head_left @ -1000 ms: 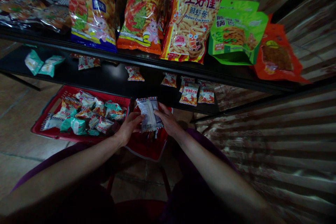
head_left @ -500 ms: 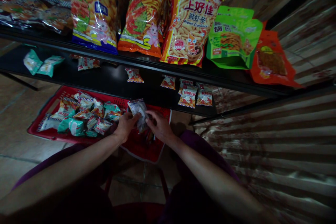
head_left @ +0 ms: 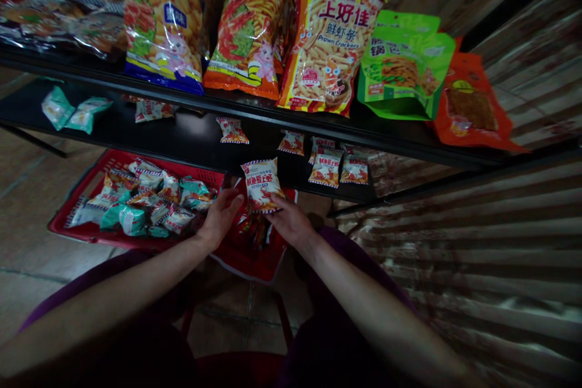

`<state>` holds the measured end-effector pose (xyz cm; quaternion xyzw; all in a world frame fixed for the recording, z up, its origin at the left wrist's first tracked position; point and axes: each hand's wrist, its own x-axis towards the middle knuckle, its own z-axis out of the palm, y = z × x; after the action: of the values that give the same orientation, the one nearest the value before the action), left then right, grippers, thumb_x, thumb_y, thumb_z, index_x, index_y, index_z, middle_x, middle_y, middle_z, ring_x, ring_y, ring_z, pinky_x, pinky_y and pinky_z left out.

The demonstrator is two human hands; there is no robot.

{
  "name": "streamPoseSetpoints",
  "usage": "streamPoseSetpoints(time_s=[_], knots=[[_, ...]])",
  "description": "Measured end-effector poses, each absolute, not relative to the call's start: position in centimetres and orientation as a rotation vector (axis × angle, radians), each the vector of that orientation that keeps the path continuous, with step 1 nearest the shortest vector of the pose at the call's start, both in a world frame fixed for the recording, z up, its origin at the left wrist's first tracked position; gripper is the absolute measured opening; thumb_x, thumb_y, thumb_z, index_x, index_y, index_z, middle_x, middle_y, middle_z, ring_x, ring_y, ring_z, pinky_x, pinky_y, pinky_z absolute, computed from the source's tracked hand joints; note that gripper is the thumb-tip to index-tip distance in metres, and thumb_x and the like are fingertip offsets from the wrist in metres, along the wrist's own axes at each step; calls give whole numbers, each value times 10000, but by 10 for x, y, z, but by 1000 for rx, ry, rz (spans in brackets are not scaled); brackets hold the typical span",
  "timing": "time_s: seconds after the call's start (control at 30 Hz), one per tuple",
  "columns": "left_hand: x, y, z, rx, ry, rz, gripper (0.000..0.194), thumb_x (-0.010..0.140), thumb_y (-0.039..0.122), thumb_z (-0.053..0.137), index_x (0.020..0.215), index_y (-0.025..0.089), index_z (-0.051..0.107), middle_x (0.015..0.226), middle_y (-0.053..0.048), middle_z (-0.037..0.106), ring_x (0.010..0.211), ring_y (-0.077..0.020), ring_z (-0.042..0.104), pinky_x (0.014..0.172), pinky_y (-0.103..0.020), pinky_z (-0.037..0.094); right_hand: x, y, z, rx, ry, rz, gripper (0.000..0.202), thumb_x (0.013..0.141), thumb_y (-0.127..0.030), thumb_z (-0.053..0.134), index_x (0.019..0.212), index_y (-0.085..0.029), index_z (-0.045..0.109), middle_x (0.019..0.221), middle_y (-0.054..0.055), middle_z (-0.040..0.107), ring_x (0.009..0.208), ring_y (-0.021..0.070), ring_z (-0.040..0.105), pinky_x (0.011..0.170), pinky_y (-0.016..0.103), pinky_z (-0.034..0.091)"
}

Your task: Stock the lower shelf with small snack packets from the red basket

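Observation:
Between finger and thumb, my right hand [head_left: 290, 218] pinches a small snack packet [head_left: 262, 185], its printed front with red lettering turned toward me. My left hand [head_left: 221, 213] is just left of the packet, thumb and fingers apart, with nothing held in it. Both hands are above a red bag [head_left: 268, 260] that has several dark and red packets in its mouth. To the left, a red plastic basket [head_left: 61, 221] holds a heap of small white, orange and teal snack packets [head_left: 145, 194].
On the lower black shelf [head_left: 191, 145] lie two teal packets [head_left: 75, 110] at left and several small packets [head_left: 325, 167] at right. Large snack bags [head_left: 330, 48] stand along the upper shelf edge [head_left: 248, 103]. A pleated curtain [head_left: 477, 254] hangs at right.
The packet has been turned from its plain grey back to its printed front and moved slightly right. My left hand has let go of it; my right hand keeps hold.

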<state>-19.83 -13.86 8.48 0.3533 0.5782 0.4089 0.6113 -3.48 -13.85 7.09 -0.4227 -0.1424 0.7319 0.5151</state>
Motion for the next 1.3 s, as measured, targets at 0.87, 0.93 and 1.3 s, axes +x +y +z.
streamPoseSetpoints(time_s=[0.87, 0.93, 1.3], knots=[[-186, -139, 77, 680, 1186, 779, 408, 642, 391, 723, 951, 148, 617, 946, -67, 672, 742, -145, 615, 648, -266, 485, -19, -153, 58, -1442, -587, 1698, 341, 621, -344, 753, 934, -244, 664, 969, 6, 706, 818, 135, 639, 646, 232, 467], [-180, -136, 77, 694, 1150, 786, 396, 652, 363, 720, 967, 150, 608, 983, -75, 664, 791, -154, 618, 676, -273, 494, -14, -152, 57, -1456, -548, 1687, 321, 609, -335, 759, 903, -243, 665, 937, 5, 709, 804, 136, 638, 647, 238, 472], [-140, -123, 65, 811, 1335, 775, 134, 710, 177, 591, 836, 152, 555, 802, -38, 611, 637, -120, 559, 554, -233, 466, 0, -147, 51, -1515, -501, 1574, 317, 549, -293, 798, 822, -223, 653, 845, 6, 709, 719, 142, 639, 628, 266, 495]])
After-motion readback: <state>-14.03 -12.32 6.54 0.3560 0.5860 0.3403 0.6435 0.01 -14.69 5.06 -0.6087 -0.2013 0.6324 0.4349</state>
